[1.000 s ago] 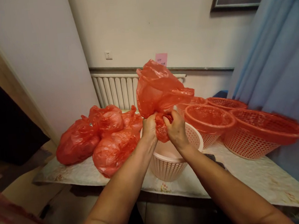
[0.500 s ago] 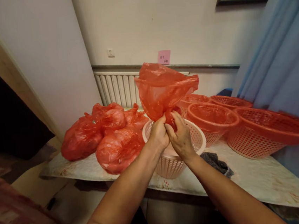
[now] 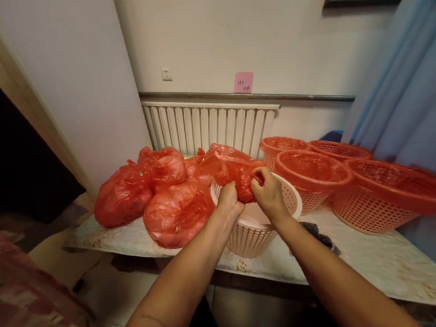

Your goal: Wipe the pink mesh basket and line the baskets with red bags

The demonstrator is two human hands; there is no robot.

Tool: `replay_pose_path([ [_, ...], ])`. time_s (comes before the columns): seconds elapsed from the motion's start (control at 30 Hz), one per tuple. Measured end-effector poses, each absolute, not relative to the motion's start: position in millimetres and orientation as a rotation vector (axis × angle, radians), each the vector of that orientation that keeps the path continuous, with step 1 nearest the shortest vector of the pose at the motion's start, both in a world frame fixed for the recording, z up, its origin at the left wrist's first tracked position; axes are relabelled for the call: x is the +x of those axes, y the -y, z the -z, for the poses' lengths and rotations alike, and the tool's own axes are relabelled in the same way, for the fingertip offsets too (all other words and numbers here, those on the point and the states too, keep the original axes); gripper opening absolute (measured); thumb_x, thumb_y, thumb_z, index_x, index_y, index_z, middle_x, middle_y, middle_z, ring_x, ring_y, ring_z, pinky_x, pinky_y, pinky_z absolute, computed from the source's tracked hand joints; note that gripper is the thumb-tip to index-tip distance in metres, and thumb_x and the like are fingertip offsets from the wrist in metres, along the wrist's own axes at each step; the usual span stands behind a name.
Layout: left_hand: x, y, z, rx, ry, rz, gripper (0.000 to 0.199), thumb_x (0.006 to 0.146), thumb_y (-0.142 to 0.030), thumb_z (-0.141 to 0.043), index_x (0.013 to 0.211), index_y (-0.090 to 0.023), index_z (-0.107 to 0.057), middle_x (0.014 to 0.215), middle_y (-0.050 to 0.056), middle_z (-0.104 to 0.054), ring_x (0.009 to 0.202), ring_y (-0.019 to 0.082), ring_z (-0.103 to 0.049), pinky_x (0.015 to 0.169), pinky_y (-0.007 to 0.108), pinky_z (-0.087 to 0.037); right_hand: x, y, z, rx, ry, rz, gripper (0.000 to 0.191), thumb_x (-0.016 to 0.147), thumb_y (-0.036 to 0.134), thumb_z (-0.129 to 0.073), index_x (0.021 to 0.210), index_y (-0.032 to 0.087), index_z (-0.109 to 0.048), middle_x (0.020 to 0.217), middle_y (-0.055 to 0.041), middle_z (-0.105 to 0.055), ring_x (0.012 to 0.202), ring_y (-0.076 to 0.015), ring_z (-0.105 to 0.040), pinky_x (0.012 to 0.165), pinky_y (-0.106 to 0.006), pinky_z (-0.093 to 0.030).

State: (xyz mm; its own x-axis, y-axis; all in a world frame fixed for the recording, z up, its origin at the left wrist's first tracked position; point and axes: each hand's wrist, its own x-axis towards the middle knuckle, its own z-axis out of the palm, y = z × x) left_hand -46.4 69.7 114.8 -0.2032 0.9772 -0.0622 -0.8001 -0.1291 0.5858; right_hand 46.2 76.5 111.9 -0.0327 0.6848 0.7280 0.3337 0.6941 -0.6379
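Observation:
Over a white plastic basket (image 3: 251,235), both my hands grip a thin red plastic bag (image 3: 228,165). My left hand (image 3: 229,198) is closed on the bag's left side. Opposite it, my right hand (image 3: 269,192) pinches the bag with curled fingers. The bag sags between my hands and its far part spreads toward the radiator. Inside the basket, the pale wall shows beneath the hands; the rest of the interior is partly hidden by them. Left of the basket lie several bulging red bags (image 3: 178,213), whose contents I cannot make out.
Several baskets lined with red bags (image 3: 313,172) stand on the right of the cloth-covered table (image 3: 397,264). A dark grey cloth (image 3: 317,233) lies beside the white basket. Behind are a radiator (image 3: 210,125) and a wall; a blue curtain (image 3: 400,99) hangs at the right.
The red bag was puffed up high above my hands; now it has dropped low and flattened over the basket. My hands have moved slightly apart.

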Motion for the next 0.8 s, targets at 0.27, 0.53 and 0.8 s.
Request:
replay_pose_path([
  [0.27,-46,-65,-120,0.349,-0.585,-1.741,0.015,0.072,-0.005,-0.053,0.061,-0.015,-0.058,0.055,-0.003,-0.059,0.053,0.010,-0.056,0.063,0.022,-0.047,47,-34,-92,-0.639,1.841,0.227,0.046,0.088,0.028,-0.055,0.133,0.021,-0.049,0.132,-0.0147,-0.052,0.125,-0.0295,-0.047,0.104,-0.051,-0.040],
  [0.53,-50,-51,-121,0.363,-0.402,-1.579,0.012,0.078,-0.024,-0.067,0.071,-0.014,-0.065,0.067,0.004,-0.067,0.068,0.015,-0.066,0.079,0.028,-0.052,52,-74,-99,-0.755,1.844,-0.589,0.028,0.088,0.036,-0.047,0.100,0.020,-0.067,0.084,-0.0081,-0.068,0.072,-0.0217,-0.064,0.069,-0.037,-0.053],
  [0.8,-62,-52,-118,0.192,-0.520,-1.825,0.010,0.078,-0.013,-0.061,0.068,-0.013,-0.063,0.063,0.002,-0.066,0.060,0.014,-0.063,0.075,0.030,-0.050,41,-40,-95,-0.800,1.810,-0.110,0.026,0.087,0.036,-0.055,0.103,0.017,-0.063,0.097,-0.0110,-0.064,0.093,-0.0266,-0.059,0.089,-0.048,-0.049],
])
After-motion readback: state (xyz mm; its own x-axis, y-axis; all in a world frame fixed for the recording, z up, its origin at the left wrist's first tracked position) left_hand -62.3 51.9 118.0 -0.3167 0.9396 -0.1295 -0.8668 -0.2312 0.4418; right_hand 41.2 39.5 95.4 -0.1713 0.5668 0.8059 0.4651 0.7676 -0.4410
